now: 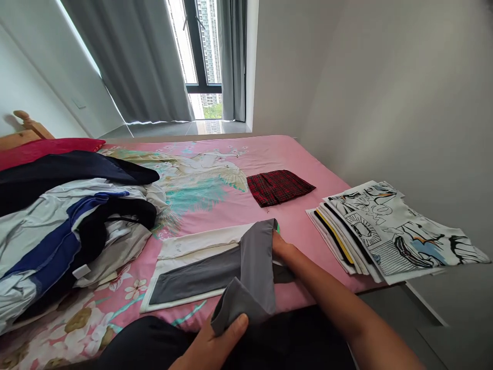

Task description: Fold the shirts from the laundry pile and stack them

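A white and grey garment (198, 276) lies partly spread on the bed in front of me. I cannot tell whether its white and grey parts are one piece. My left hand (217, 339) is closed on the near end of a raised grey part (257, 262), the thumb on top beside a tube-like opening. At the far end of that same grey part is my right hand (280, 245), its fingers mostly hidden behind the cloth and seemingly gripping it. A small green patch shows beside the right hand.
A loose heap of clothes (77, 231) covers the left of the bed (215, 205). A folded red plaid cloth (280, 187) lies beyond my right hand. At the right, a stack of folded clothes (393, 231) overhangs the bed's edge. My dark-clad legs are below.
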The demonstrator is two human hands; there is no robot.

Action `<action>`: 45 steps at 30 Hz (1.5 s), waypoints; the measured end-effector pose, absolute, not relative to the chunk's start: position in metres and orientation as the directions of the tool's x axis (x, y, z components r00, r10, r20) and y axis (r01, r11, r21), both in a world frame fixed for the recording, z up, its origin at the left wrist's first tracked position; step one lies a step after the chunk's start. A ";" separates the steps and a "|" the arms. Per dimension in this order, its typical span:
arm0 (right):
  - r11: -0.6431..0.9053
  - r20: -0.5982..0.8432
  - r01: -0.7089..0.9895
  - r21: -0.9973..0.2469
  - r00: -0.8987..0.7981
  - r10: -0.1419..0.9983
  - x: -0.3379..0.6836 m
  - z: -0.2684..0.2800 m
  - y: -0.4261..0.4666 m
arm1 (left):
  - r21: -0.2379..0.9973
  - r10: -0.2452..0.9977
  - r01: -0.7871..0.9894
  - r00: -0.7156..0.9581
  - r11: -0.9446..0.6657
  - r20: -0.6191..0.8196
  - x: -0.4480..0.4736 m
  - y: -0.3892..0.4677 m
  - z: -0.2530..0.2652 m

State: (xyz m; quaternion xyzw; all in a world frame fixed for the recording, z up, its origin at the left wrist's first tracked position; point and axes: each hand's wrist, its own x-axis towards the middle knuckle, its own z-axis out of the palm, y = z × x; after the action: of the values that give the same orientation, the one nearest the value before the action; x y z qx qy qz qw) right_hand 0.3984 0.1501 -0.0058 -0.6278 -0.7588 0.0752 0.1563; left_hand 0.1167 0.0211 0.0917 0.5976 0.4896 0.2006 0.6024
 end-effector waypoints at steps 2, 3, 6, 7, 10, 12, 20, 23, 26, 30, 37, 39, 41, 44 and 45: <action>0.268 0.052 0.929 -0.256 -0.263 0.963 0.409 -0.008 0.149 | 0.919 0.824 0.346 0.454 0.188 -0.340 0.115 0.014 0.082; 0.279 0.016 0.933 -0.227 -0.283 0.959 0.413 -0.008 0.148 | 0.920 0.823 0.346 0.459 0.182 -0.335 0.114 0.011 0.079; 0.186 -0.018 0.967 -0.174 -0.192 0.981 0.427 -0.010 0.143 | 0.916 0.826 0.352 0.445 0.195 -0.347 0.112 0.003 0.074; 0.142 -0.020 0.976 -0.166 -0.147 0.989 0.431 -0.011 0.142 | 0.917 0.821 0.349 0.454 0.194 -0.346 0.111 0.001 0.073; 0.022 -0.049 0.988 -0.156 -0.030 0.998 0.444 -0.014 0.140 | 0.939 0.771 0.316 0.563 0.134 -0.299 0.111 -0.003 0.069; -0.118 -0.031 0.980 -0.159 0.115 0.993 0.450 -0.014 0.139 | 0.955 0.733 0.284 0.630 0.089 -0.256 0.113 -0.005 0.063; 0.039 0.235 0.946 -0.322 0.040 0.971 0.400 0.009 0.136 | 0.935 0.803 0.319 0.512 0.153 -0.306 0.121 -0.023 0.035; 0.105 0.127 0.939 -0.326 -0.067 0.990 0.380 0.001 0.137 | 0.929 0.806 0.354 0.514 0.112 -0.293 0.119 -0.029 0.037; 0.087 0.079 0.904 -0.419 -0.059 0.995 0.379 -0.013 0.137 | 0.925 0.809 0.373 0.521 0.073 -0.273 0.115 -0.031 0.046; 0.083 0.291 0.724 -0.685 0.167 0.942 0.391 -0.017 0.128 | 0.926 0.816 0.376 0.544 -0.029 -0.195 0.117 -0.018 0.070; 0.045 0.341 0.572 -0.819 0.422 0.840 0.418 -0.010 0.090 | 0.985 0.955 0.163 0.296 -0.063 0.012 0.100 0.087 0.120; 0.022 0.313 0.532 -0.846 0.463 0.829 0.424 -0.014 0.080 | 0.998 0.992 0.065 0.129 -0.013 0.005 0.077 0.126 0.117; 0.004 0.294 0.511 -0.860 0.488 0.821 0.427 -0.019 0.071 | 0.986 0.997 0.150 -0.028 0.078 -0.075 0.051 0.158 0.103; -0.019 0.288 0.529 -0.848 0.491 0.822 0.423 -0.026 0.063 | 0.900 0.953 0.316 -0.114 0.301 -0.279 0.017 0.184 0.071; -0.020 0.293 0.543 -0.839 0.483 0.825 0.420 -0.028 0.062 | 0.872 0.939 0.348 -0.120 0.344 -0.323 0.009 0.188 0.060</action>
State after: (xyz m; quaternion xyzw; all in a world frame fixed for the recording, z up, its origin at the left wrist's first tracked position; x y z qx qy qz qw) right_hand 0.4197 0.0615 -0.0276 -0.7001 -0.4886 0.1406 0.5014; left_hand 0.0089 0.1884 0.0603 0.4755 0.6767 0.3192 0.4626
